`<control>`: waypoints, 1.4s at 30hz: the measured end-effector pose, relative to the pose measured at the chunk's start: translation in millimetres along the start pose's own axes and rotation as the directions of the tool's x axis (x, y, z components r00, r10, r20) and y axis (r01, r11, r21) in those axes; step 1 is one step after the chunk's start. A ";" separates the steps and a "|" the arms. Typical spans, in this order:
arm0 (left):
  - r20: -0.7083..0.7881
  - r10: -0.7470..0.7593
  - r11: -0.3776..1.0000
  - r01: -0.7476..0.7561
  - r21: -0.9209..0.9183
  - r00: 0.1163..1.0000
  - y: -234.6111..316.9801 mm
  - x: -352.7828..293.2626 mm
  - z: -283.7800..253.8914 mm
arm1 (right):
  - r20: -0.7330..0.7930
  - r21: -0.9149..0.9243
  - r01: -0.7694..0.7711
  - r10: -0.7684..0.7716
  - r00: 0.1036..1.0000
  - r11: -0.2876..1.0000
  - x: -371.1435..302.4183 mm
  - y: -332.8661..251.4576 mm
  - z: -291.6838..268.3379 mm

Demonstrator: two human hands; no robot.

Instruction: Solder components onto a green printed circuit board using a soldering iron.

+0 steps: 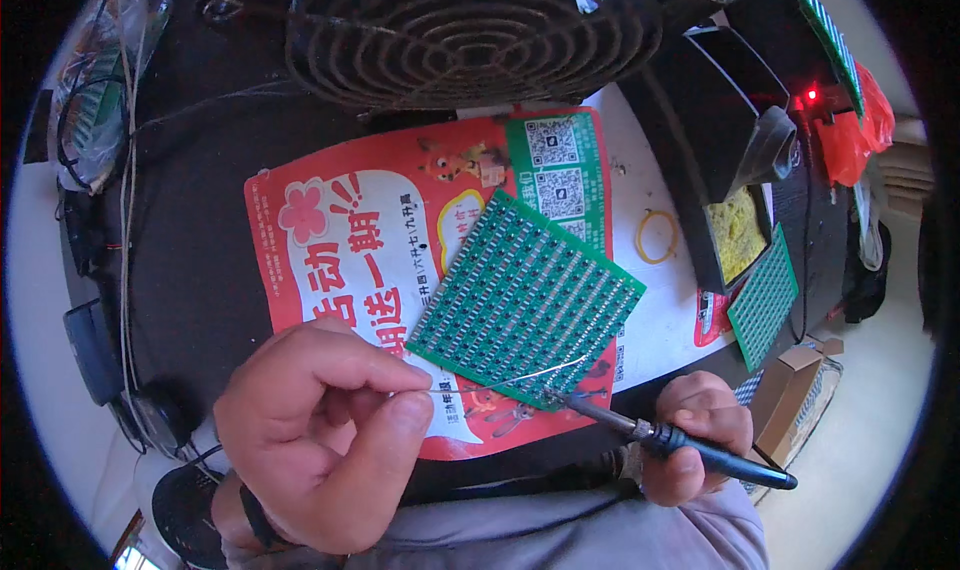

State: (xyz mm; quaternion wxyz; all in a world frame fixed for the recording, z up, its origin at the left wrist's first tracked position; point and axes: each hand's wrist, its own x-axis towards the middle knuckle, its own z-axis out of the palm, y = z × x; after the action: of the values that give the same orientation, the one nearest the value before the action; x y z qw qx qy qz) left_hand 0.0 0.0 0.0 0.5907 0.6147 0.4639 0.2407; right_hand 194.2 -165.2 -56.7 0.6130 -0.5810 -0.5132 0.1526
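Note:
A green circuit board (525,295), covered in rows of small parts, lies turned at an angle on a red and white printed sheet (290,300). My left hand (325,425) pinches a thin length of solder wire (500,382) between thumb and forefinger, and the wire reaches across the board's near edge. My right hand (700,435) is wrapped round the dark blue handle of a soldering iron (715,455). Its metal tip points up and left to the board's near corner, close to the wire. Whether tip and wire touch is too small to tell.
A black fan with a round grille (470,40) stands behind the board. To the right are a dark holder with a yellow sponge (735,232), a second green board (765,300), a cardboard box (790,390) and a red bag (860,125). A yellow ring (657,237) lies on white paper.

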 end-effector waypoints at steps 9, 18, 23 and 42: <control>-0.016 0.001 1.000 -0.001 0.016 1.000 -1.3 2.5 -1.1 | -0.003 -0.007 0.033 -0.033 0.999 0.999 2.9 2.4 5.9; -0.014 -0.001 0.999 0.002 0.037 1.000 -0.8 2.0 0.4 | -0.053 0.073 0.070 -0.066 0.996 0.995 -4.7 6.0 0.2; 0.037 -0.015 0.999 0.014 0.033 0.999 -1.1 3.6 -2.5 | -0.018 0.027 0.048 -0.047 0.999 0.998 1.0 5.0 5.2; 0.080 -0.002 0.999 -0.003 0.054 0.997 -1.3 1.7 -2.8 | -0.159 0.163 -0.016 0.042 0.986 0.986 -2.0 2.0 8.0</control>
State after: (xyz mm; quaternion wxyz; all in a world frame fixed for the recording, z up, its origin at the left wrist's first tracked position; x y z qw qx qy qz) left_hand -1.9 2.7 -1.2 0.5919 0.6399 0.4460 0.2032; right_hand 187.7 -161.8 -60.9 0.6953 -0.5474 -0.4392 0.1550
